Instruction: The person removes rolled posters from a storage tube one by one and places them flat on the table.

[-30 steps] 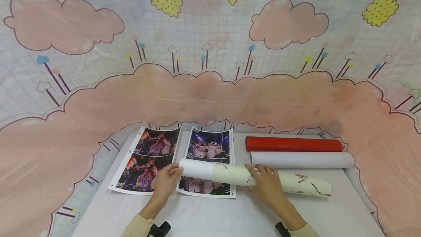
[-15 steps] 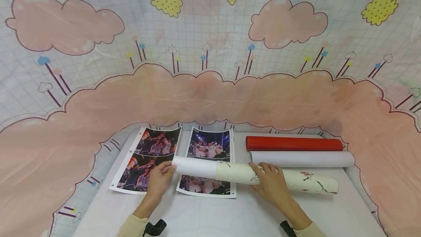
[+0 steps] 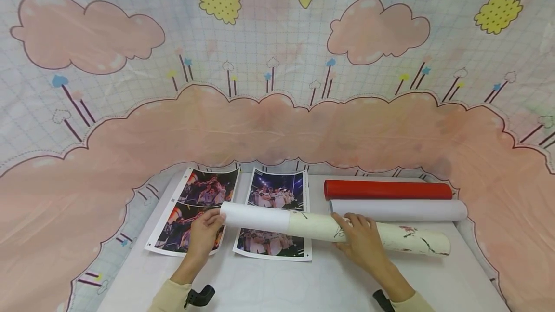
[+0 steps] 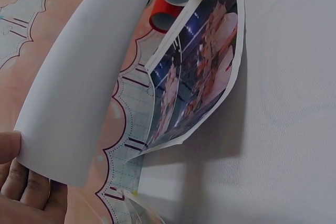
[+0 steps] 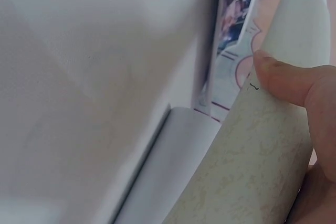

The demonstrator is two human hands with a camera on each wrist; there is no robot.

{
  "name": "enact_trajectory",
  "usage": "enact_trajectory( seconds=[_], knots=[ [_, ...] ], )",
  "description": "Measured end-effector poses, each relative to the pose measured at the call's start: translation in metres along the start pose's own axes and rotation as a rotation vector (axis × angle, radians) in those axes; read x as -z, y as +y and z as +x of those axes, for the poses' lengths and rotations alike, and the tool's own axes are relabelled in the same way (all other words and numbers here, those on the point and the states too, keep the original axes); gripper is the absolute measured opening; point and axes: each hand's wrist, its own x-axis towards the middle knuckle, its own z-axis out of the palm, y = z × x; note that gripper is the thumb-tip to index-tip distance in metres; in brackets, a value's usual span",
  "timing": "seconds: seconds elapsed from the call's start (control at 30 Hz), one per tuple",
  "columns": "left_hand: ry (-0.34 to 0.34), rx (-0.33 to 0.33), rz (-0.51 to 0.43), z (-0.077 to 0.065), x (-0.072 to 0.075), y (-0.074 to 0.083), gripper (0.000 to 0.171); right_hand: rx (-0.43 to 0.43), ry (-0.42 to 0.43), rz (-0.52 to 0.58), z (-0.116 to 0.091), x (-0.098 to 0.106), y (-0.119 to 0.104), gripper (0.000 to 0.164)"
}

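Observation:
In the head view, a white paper roll (image 3: 256, 217) sticks out of the left end of a cream roll (image 3: 314, 226) printed with dark branches and red blossoms. My left hand (image 3: 202, 236) pinches the white roll by its left end, thumb against the outside, as the left wrist view shows. Around the middle of the cream roll my right hand (image 3: 363, 243) has its grip, with the thumb (image 5: 286, 80) laid along it in the right wrist view. Both rolls lie in one slanting line, crossing over the right-hand photo sheet (image 3: 277, 191). The rest of the white roll is hidden inside.
A second photo sheet (image 3: 208, 189) lies left, partly behind my left hand. Behind my right hand, a red roll (image 3: 388, 189) and another white roll (image 3: 399, 210) lie side by side on the white table (image 3: 269, 285). A cloud-printed cloth (image 3: 277, 129) rises behind.
My left hand has moved left and slightly up with the white roll, so more of it shows. The cream roll and my right hand have shifted a little right.

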Motion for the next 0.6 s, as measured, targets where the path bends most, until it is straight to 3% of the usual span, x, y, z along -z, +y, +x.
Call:
enact_trajectory(
  seconds=[0.33, 0.6],
  knots=[
    [0.012, 0.000, -0.007, 0.002, 0.005, -0.001, 0.030, 0.007, 0.010, -0.005, -0.001, -0.001, 0.006, 0.084],
    [0.014, 0.054, -0.031, 0.002, 0.011, 0.000, 0.027, 0.011, 0.006, -0.004, -0.001, 0.000, 0.011, 0.084]
  ],
)
